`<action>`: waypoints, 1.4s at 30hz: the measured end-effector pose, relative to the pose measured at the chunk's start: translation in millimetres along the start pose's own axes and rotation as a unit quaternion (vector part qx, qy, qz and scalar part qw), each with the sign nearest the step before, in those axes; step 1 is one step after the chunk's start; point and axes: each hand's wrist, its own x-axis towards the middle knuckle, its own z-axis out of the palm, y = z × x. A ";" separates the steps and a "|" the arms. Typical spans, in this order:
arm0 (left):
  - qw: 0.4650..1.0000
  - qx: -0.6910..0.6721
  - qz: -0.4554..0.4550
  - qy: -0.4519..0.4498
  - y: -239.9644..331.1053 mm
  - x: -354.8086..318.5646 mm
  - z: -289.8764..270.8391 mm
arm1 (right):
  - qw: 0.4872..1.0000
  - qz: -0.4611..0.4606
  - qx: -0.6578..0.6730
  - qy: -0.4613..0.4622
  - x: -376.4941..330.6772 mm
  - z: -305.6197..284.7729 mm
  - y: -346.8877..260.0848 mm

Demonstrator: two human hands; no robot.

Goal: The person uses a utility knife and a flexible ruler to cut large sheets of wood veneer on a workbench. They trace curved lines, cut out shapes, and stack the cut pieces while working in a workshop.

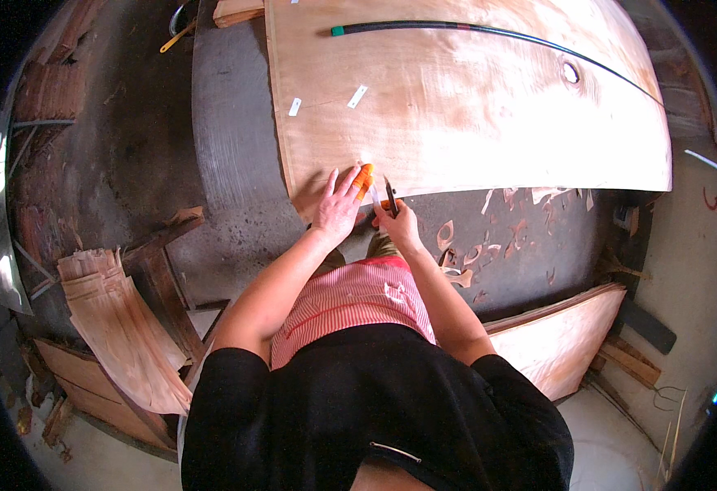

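A large sheet of thin wood veneer (456, 106) lies across a dark worktable (236, 155). My left hand (338, 204) presses flat on the sheet's near edge, with orange finger covers (363, 178) on two fingers. My right hand (397, 225) sits just to the right of it, closed around a small knife (390, 196) whose blade points up at the veneer edge. A long black rod with a green tip (473, 29) rests across the far part of the sheet. An oval knot hole (571, 73) shows at the sheet's right.
Small veneer offcuts (473, 250) litter the table to the right of my hands. White tape pieces (357, 96) sit on the sheet. Curled veneer strips (121, 327) pile at the lower left; more veneer sheets (555, 335) stack at the lower right. A concrete floor lies below.
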 end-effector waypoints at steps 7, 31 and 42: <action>1.000 -0.026 0.011 -0.013 -2.9 0.5 -9.7 | 0.952 -0.022 -0.218 -0.212 29.1 -98.1 -4.1; 0.970 -0.066 -0.062 0.224 -77.2 -35.9 11.2 | 0.994 -0.015 0.056 -0.091 20.0 67.7 -36.0; 0.983 0.178 0.036 -0.015 -60.4 -41.6 -1.5 | 0.964 -0.055 -0.103 -0.238 52.3 38.4 -46.6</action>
